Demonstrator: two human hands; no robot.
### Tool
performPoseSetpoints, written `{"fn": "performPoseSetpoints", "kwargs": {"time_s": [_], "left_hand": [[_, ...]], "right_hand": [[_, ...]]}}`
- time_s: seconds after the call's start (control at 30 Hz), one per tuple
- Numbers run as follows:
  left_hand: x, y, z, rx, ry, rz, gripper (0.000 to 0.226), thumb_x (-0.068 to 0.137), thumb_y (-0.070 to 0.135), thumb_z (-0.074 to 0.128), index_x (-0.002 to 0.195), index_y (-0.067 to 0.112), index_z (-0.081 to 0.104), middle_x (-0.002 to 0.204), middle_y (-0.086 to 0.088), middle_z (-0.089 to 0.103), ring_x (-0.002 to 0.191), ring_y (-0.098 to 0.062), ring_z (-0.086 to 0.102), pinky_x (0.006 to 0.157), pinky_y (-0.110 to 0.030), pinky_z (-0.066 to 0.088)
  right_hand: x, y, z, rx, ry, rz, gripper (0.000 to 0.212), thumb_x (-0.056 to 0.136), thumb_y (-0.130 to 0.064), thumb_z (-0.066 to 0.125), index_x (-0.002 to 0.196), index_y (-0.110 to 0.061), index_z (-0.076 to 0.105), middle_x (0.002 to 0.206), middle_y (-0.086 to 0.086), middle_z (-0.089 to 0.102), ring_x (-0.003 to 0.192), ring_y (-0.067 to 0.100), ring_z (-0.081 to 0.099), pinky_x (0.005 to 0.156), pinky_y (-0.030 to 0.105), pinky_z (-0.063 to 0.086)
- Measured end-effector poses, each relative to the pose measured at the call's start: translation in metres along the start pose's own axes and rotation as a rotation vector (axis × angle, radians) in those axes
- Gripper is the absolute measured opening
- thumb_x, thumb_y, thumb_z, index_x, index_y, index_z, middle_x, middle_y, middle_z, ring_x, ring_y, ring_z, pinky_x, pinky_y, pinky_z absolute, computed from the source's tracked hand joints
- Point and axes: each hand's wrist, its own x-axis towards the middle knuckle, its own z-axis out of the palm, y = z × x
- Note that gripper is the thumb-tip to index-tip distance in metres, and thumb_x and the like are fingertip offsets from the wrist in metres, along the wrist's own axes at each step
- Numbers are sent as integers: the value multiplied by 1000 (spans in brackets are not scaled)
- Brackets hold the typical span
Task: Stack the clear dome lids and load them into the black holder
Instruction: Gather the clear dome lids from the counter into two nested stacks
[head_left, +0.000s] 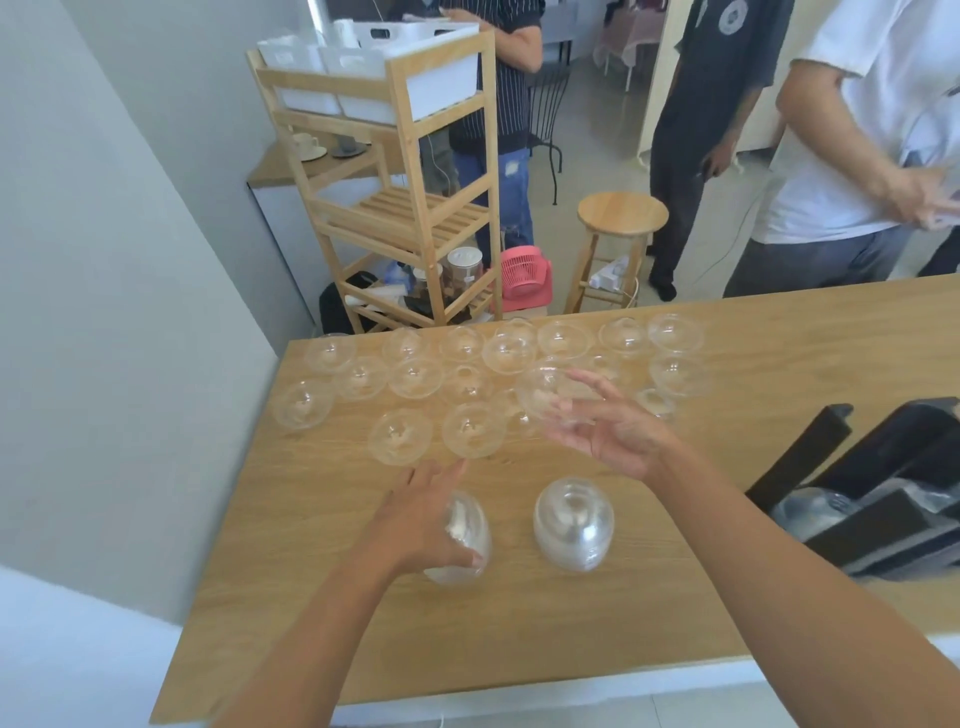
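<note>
Dome lids are scattered along the counter's far edge, a single lid is cupped by the half-open right hand, a lid stack is gripped by the left hand, and the black holder is set at the right edge.

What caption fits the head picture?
The right hand holds one clear dome lid while left hand grips a lid stack.
</note>
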Motion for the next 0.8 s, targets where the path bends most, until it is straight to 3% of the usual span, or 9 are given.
{"fn": "performPoseSetpoints", "kwargs": {"time_s": [0.07,0.2,0.3,0.37,0.43,0.5,0.63,0.73,0.8], "left_hand": [[0,0,0,-22,-21,-6,121,62,56,82,156,37,8,155,6,22,142,-20,19,115,-43,30],[-1,0,5,-56,-48,-12,115,68,52,80,157,31,10,155,3,22,142,-21,21,114,-42,31],[-2,-1,8,-72,-66,-20,110,72,51,78,157,30,12,157,4,22,143,-21,20,114,-42,31],[-1,-3,9,-76,-66,-19,107,73,51,77,157,30,13,158,4,22,143,-21,20,115,-43,31],[-1,-4,10,-78,-64,-19,107,73,51,77,157,30,14,158,4,23,143,-21,20,114,-43,31],[0,-3,11,-71,-60,-20,106,74,52,76,157,30,15,157,4,23,143,-21,20,114,-44,31],[1,-1,14,-44,-47,-26,105,74,52,76,156,30,15,156,5,24,141,-21,22,113,-43,32],[1,0,16,-23,-27,-24,103,76,51,75,156,28,15,154,3,25,140,-21,23,113,-42,32],[1,1,18,-6,-5,-22,102,77,51,74,156,27,15,153,2,26,138,-22,24,112,-40,33]], "right_hand": [[-2,-4,-3,-82,-1,-18,74,68,17,73,133,-14,53,123,19,63,104,34,70,76,39,60],[-6,-11,-5,-270,77,-51,54,78,11,69,126,-9,57,104,13,74,89,26,74,72,39,61],[-10,-8,-14,-819,239,-135,28,95,3,54,117,-13,59,101,5,74,75,20,74,68,36,60],[-12,-2,-24,-1253,362,-283,39,93,8,44,120,-16,59,108,3,68,73,17,71,53,23,52],[-14,6,-32,-1548,397,-372,57,87,15,42,133,-18,55,119,6,62,85,22,66,64,30,54],[-16,18,-38,-1728,345,-414,72,81,20,42,142,-18,49,127,9,53,95,28,59,75,39,54],[-21,39,-39,-1938,222,-565,86,68,26,45,143,-17,48,124,15,44,106,27,46,70,34,51],[-29,49,-37,-1959,96,-616,74,69,20,50,135,-13,54,124,15,46,106,28,46,68,27,44],[-36,54,-40,-1934,-14,-671,53,78,2,57,130,-10,57,123,15,48,107,29,46,77,33,49]]}}
